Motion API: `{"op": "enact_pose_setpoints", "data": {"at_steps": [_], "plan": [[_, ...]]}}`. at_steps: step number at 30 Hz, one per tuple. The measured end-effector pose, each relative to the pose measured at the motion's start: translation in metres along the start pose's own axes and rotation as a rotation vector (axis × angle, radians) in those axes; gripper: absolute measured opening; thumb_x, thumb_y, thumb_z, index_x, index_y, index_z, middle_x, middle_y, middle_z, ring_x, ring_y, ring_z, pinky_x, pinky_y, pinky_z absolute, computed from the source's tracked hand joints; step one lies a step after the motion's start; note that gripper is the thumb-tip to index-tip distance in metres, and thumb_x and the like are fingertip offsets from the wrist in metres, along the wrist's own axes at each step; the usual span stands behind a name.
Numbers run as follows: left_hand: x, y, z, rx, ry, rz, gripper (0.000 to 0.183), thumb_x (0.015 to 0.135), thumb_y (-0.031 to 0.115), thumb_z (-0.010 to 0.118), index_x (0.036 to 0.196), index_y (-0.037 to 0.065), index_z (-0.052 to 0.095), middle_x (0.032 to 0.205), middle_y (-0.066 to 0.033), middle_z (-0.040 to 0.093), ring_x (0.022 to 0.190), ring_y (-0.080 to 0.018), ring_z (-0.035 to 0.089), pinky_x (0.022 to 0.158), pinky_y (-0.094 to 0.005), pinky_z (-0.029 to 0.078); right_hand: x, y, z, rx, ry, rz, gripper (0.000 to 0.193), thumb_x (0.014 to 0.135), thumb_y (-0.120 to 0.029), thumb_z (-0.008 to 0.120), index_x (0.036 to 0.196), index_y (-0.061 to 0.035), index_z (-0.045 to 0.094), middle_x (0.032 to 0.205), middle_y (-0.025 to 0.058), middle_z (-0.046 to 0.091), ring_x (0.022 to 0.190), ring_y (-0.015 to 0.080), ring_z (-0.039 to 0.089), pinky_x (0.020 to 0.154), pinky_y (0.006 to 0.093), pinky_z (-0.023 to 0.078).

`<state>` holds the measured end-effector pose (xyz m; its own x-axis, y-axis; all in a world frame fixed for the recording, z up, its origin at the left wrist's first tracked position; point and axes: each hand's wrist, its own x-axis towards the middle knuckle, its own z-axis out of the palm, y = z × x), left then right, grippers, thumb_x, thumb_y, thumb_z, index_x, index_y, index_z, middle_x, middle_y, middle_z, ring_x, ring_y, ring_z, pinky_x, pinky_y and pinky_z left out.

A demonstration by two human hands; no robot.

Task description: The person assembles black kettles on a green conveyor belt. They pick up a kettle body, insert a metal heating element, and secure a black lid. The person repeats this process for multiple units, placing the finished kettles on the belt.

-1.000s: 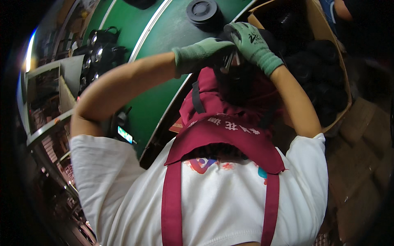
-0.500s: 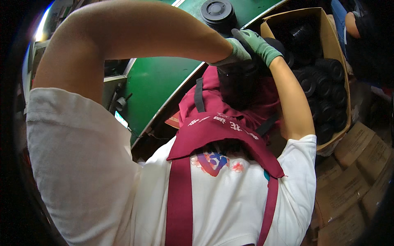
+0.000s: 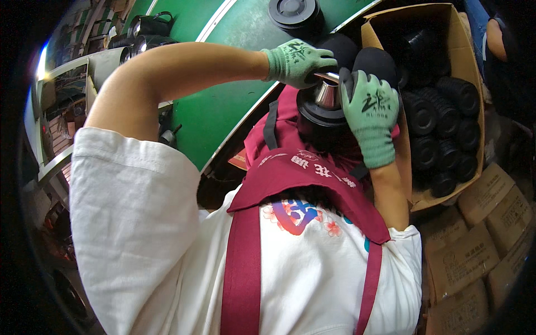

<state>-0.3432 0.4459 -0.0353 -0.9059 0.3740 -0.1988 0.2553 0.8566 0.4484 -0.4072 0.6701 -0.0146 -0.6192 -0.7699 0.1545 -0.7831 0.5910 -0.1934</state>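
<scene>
A black round-bodied vessel (image 3: 321, 120) stands in my lap against the maroon apron, its lower part lost in shadow. From its top rises a shiny metal neck-like piece (image 3: 328, 95), narrower above, with a bright rim. My left hand (image 3: 298, 62), in a green glove with dark fingertips, closes on that rim from the left. On the other side my right hand (image 3: 371, 103), gloved alike, has its fingers bent and its thumb against the metal piece; the fingertips are partly hidden.
At my right an open cardboard box (image 3: 474, 50) holds stacks of black ribbed round parts (image 3: 441, 111). Black domed pieces (image 3: 375, 62) sit by its edge. On the green table (image 3: 215, 109) lies a stack of black discs (image 3: 294, 12). Brown cartons (image 3: 463, 257) are piled lower right.
My left hand has turned from reaching down over the vessel to gripping the rim, and the metal piece now shows. My right hand has moved down and its back faces up.
</scene>
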Motion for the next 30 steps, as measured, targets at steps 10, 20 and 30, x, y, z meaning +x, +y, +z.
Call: {"op": "enact_pose_setpoints", "data": {"at_steps": [10, 20, 30], "plan": [[0.056, -0.001, 0.012, 0.184, 0.122, 0.158, 0.057, 0.069, 0.029, 0.08, 0.122, 0.015, 0.063, 0.115, -0.0095, 0.062, 0.095, -0.0299, 0.067, 0.077, -0.0434, 0.056, -0.026, 0.019, -0.043, 0.108, -0.171, 0.144, 0.029, 0.095, -0.039, 0.065, 0.104, -0.0109, 0.064, 0.093, 0.012, 0.068, 0.089, 0.0316, 0.07, 0.072, 0.0442, 0.057], [-0.026, 0.086, 0.065, -0.59, 0.477, -0.012, 0.091, 0.069, 0.032, 0.092, 0.146, 0.009, 0.049, 0.155, -0.0209, 0.038, 0.145, -0.0435, 0.037, 0.119, -0.0511, 0.032, 0.126, 0.109, 0.11, 0.602, 0.051, 0.339, 0.043, 0.097, -0.04, 0.062, 0.121, -0.0037, 0.063, 0.114, 0.0235, 0.069, 0.107, 0.045, 0.065, 0.087, 0.0525, 0.052], [-0.148, 0.082, 0.031, -0.495, 1.273, -0.452, 0.077, 0.078, 0.04, 0.087, 0.14, 0.007, 0.054, 0.14, -0.0165, 0.054, 0.133, -0.0337, 0.054, 0.108, -0.047, 0.048, 0.166, 0.045, 0.097, 0.449, 0.133, 0.237, 0.061, 0.091, -0.039, 0.069, 0.136, -0.0007, 0.053, 0.137, 0.0208, 0.053, 0.129, 0.0419, 0.052, 0.107, 0.048, 0.044]]}}
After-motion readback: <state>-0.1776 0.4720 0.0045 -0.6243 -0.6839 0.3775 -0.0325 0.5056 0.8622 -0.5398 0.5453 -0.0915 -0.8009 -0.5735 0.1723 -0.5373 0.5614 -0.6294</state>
